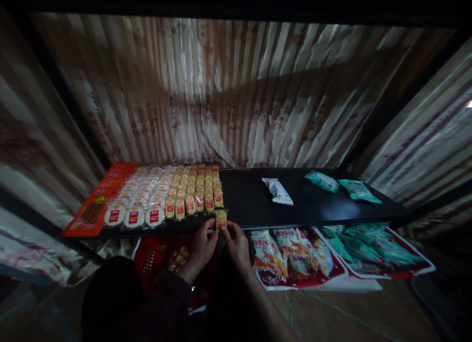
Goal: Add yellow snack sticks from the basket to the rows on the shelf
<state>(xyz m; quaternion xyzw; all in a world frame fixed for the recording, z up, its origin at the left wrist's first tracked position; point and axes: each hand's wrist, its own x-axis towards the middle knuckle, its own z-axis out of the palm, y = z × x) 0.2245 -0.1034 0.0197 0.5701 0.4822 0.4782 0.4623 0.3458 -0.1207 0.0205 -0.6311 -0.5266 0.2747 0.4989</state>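
A small yellow snack packet (221, 220) with a red label is pinched between my two hands at the shelf's front edge. My left hand (205, 243) grips its left side and my right hand (236, 242) its right side. Just behind and to the left are rows of similar yellow packets (199, 202), lined up on the black shelf (245, 199). Left of those lie round white wrapped crackers (134, 215), also in rows.
An orange bag (92, 213) lies at the shelf's left end. A white packet (278, 191) and green packets (358, 190) sit to the right. Below are red-lined boxes of patterned bags (267, 256) and green bags (372, 248). A striped curtain (236, 96) hangs behind.
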